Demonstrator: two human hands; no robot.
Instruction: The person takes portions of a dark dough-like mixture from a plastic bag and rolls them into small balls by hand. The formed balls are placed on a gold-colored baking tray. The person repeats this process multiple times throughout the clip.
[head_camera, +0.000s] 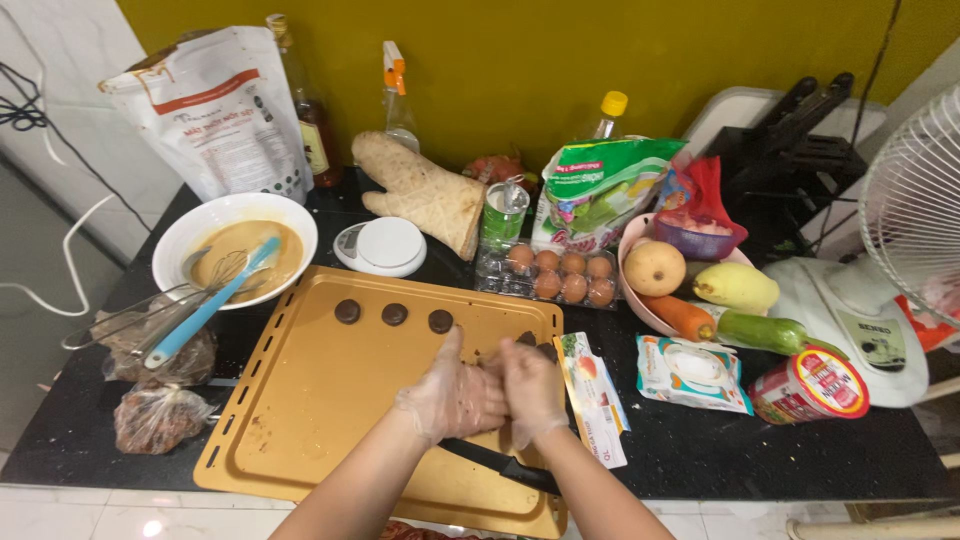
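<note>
My left hand (453, 394) and my right hand (528, 388), both in thin clear gloves, are pressed together over the right part of an orange baking tray (300, 400). Something dark shows between and just above them, but I cannot tell what it is. Three small round dark discs (393, 314) lie in a row along the tray's far side. More dark pieces (530, 340) sit beyond my right hand. A black-handled knife (505, 465) lies on the tray under my wrists.
A white bowl of tan batter (236, 250) with whisk and blue spatula stands at left, a flour bag (225, 110) behind. A kitchen scale (385, 245), oven mitt (420, 190), egg carton (560, 272), fruit bowl (690, 285), packets, and a fan (915, 210) crowd the black counter.
</note>
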